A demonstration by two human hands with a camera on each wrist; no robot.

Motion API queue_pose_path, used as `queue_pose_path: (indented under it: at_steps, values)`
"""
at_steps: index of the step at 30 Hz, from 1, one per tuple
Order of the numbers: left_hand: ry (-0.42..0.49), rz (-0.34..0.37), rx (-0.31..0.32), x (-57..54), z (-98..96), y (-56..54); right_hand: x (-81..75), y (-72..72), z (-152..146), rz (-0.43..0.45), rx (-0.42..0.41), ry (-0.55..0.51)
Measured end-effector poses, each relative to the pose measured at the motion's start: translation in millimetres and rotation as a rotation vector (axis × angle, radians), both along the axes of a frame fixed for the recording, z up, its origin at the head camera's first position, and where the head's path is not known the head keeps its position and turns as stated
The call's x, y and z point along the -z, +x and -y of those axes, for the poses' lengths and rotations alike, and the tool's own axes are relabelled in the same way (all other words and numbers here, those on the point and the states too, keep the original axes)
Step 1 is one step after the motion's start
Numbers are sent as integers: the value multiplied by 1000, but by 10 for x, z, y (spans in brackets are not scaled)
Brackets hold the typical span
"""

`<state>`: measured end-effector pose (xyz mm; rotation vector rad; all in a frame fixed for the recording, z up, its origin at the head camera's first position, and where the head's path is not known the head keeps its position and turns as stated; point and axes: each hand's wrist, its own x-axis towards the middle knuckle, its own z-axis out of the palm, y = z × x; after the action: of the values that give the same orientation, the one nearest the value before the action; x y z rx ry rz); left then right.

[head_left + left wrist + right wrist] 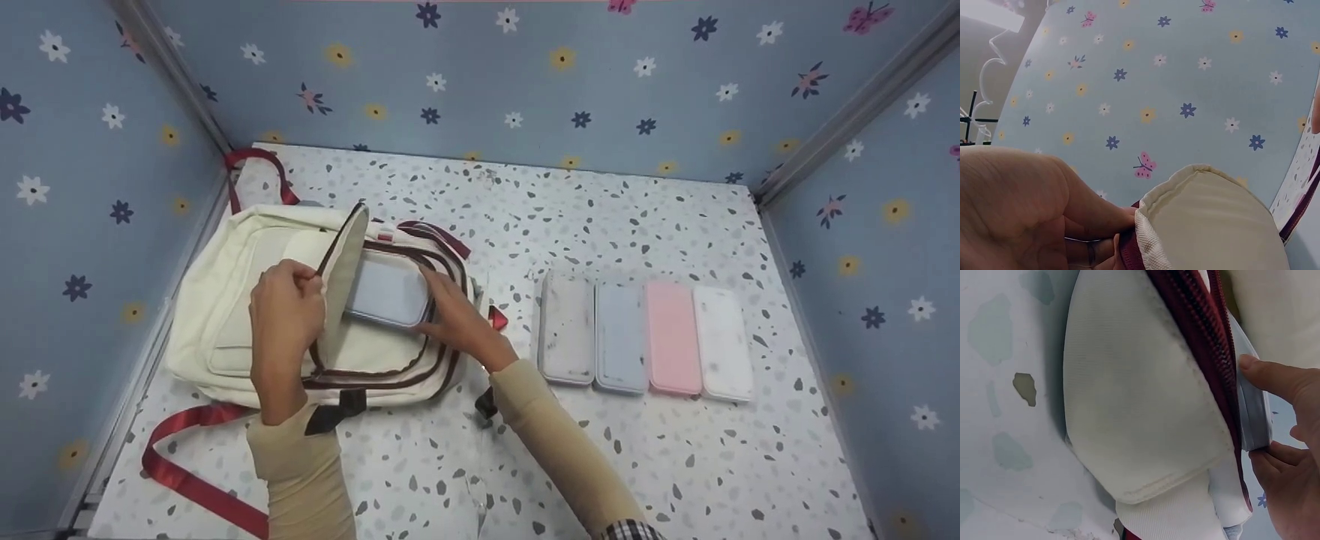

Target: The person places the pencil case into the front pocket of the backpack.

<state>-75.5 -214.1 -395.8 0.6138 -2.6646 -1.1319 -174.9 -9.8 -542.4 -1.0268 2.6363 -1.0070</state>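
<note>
Blue-grey case: we see it (389,294) partly in the mouth of the backpack's unzipped front pocket, beneath the raised flap.
Right hand: we find this hand (461,319) gripping the case by its edge, thumb and fingers bent to either side of it.
Left hand: we see this hand (289,322) pinching the zip edge of the cream flap (342,281) between thumb and fingers, holding it upright.
Backpack: our cream bag (196,319) lies flat, its dark red strap (196,487) looping onto the tabletop (420,465).
Row of cases: right of the bag, well apart from it, we count four side by side: grey (568,328), blue (621,335), pink (673,337), white (723,343).
Surroundings: we see flowered blue panels (480,75) around the speckled tabletop.
</note>
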Motion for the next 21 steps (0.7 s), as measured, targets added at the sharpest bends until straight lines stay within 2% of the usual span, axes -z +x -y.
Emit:
queue_pose_path:
  at_steps: [7,13,17,21]
  values:
    - [-4,-7,7,3,-15,1,4,24,94,6,19,53]
    - [-15,-5,14,8,-19,-2,43,99,197,-74,65,107]
    - [-17,-5,17,11,-16,-5,40,150,245,-120,100,107]
    - [-14,12,12,10,-17,-5,-15,199,261,-111,125,118]
